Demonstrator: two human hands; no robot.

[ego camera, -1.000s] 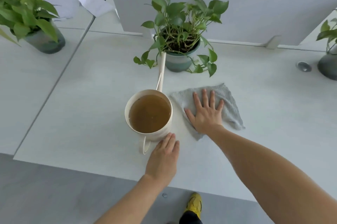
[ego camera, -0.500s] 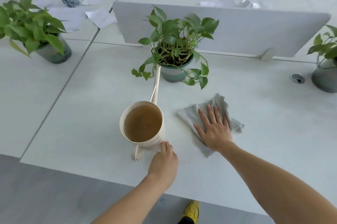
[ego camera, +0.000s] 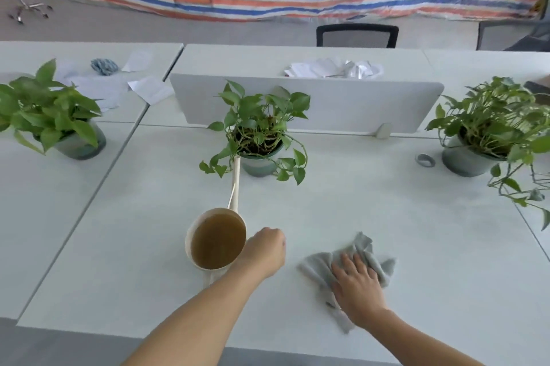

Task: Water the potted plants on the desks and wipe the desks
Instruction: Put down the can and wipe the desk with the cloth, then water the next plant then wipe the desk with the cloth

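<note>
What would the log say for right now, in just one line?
left hand: beside watering can, grip unclear | right hand: flat on grey cloth | watering can: upright on desk, brown water inside

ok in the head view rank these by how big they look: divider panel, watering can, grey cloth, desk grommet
1. divider panel
2. watering can and grey cloth: about alike, so not ranked
3. desk grommet
</note>
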